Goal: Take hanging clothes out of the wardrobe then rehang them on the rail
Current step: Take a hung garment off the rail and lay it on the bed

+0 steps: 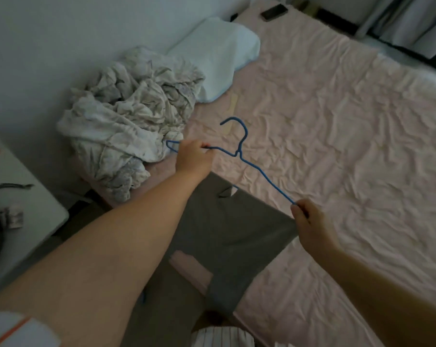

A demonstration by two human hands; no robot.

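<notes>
- Bedroom, dim light; pink wrinkled sheet (337, 136) covers the bed, white wall behind on the left.
- Blue wire hanger (239, 152) held up over the bed, hook pointing away from the person toward the wall side.
- Left hand (193, 156) grips the hanger's left shoulder, fingers curled round the wire near the left end.
- Right hand (305, 219) pinches the hanger's right end between thumb and fingers.
- Grey garment (227, 234) hangs below the hanger between the two hands, draping down over the bed edge; looks threaded over the lower bar, but the bar is hidden by the cloth.
- Small tag or loop visible near the garment's top edge.
- Crumpled white patterned blanket (126, 116) piled at the bed's left side, against the wall.
- Light blue pillow (219, 63) just beside the blanket, touching it.
- Dark flat object (274, 11) at the far end of the bed, too small to identify.
- White table edge (24, 196) at far left with dark items on it, unclear.
- Striped cloth (222, 336) at bottom centre; orange-and-white sleeve edge at bottom left.
- Curtain at top right corner.
</notes>
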